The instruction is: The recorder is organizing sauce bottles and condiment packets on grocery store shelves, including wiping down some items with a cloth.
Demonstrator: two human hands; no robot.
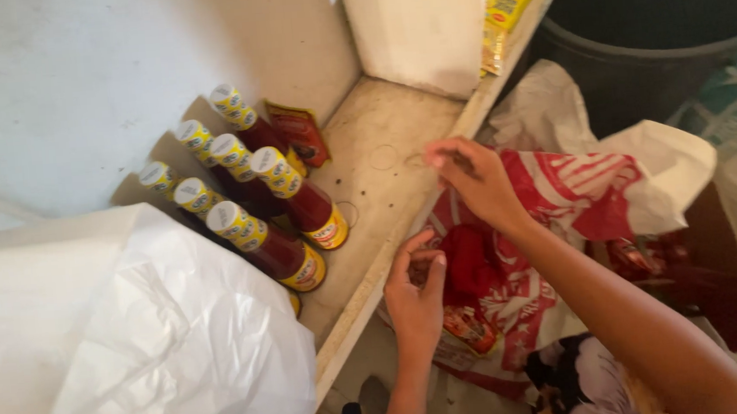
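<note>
Glossy red-and-white plastic bag [560, 192]

Left hand [416, 292] fingers curled, pinching; right hand [474, 179] reaching forward.

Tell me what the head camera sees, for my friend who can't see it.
Two bare hands, left hand and right hand, reach into a crinkled red-and-white plastic bag held against a shelf edge. On the pale shelf stand red sauce bottles with yellow-patterned caps, beside a white plastic bag.

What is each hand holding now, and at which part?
The left hand grips the red-and-white plastic bag at its opening edge. The right hand rests on the bag's upper edge; whether it pinches it cannot be told.
</note>
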